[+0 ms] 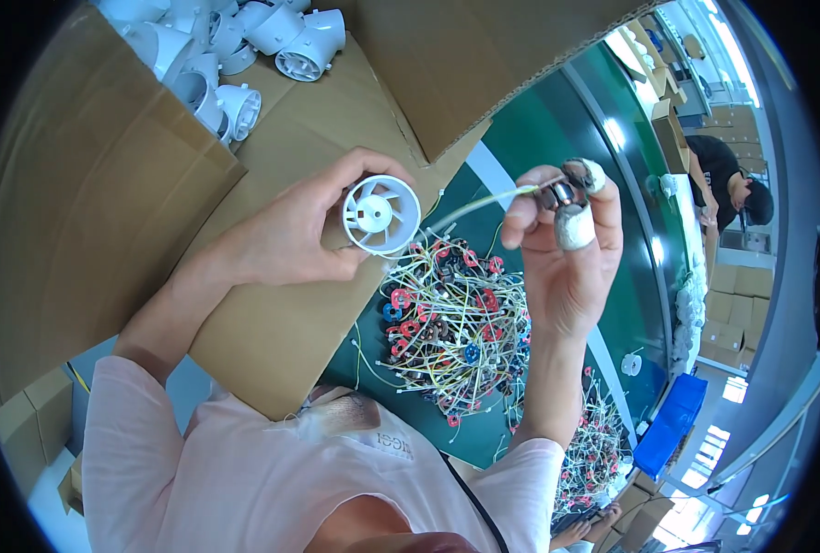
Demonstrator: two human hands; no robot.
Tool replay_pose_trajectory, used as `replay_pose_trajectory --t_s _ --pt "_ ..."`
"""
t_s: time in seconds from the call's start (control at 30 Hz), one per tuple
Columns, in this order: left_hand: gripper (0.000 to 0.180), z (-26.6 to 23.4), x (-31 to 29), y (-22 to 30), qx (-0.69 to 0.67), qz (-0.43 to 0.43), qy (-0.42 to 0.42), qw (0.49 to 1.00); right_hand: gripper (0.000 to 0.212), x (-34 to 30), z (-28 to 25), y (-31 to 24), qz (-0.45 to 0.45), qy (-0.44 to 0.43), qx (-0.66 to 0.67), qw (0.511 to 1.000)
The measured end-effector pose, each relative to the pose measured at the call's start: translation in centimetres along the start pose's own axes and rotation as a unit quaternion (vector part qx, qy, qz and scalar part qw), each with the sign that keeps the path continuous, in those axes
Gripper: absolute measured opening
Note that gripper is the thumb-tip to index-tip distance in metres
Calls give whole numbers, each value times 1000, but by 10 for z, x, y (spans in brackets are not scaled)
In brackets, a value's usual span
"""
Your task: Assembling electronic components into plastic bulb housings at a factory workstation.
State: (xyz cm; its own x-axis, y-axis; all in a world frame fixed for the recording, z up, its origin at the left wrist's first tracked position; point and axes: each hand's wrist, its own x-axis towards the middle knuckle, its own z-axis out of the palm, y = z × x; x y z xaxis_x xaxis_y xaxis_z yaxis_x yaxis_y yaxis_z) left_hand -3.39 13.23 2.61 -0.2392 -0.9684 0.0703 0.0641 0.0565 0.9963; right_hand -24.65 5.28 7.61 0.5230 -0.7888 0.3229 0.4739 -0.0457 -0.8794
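Holding a white plastic fan housing (381, 214) in your left hand (290, 235), you have your fingers curled around its rim, so that grip is pressed on the housing, whose open face with its vanes and hub is turned up toward you. At three o'clock from it, well apart, your right hand (565, 244) pinches a small wound motor coil (565, 193) between the thumb and the taped fingertips (574, 226). A pale yellow-green lead wire (479, 202) trails from the coil toward nine o'clock, reaching toward the housing; I cannot tell whether its end touches the plastic. Judging by this, the coil is not yet seated in the housing, so that pairing looks to be only beginning.

Below both hands, at six o'clock, a tangled heap of coils with red and blue bobbins and yellow wires (451, 323) lies on the green table (557, 120); it looks like plenty remains to be worked through. A second, smaller heap (594, 452) sits further toward five o'clock, beside a blue bin (673, 419).

At eleven o'clock from the housing, an open cardboard box (106, 175) holds more white housings (216, 55) piled together, its flaps spread under your left forearm. Far out at two o'clock, another person in a dark shirt (719, 170) bends over the table near stacked cartons.
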Motion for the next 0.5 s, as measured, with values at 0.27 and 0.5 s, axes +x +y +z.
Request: replay_pose_trajectory --t_s 0.27,0.5 --pt "61 1 -1 6 4 -11 -23 1000 28 12 2 20 -8 6 -8 1000" --pt "63 0 0 5 0 7 -29 1000 28 16 -4 28 -20 0 -46 999"
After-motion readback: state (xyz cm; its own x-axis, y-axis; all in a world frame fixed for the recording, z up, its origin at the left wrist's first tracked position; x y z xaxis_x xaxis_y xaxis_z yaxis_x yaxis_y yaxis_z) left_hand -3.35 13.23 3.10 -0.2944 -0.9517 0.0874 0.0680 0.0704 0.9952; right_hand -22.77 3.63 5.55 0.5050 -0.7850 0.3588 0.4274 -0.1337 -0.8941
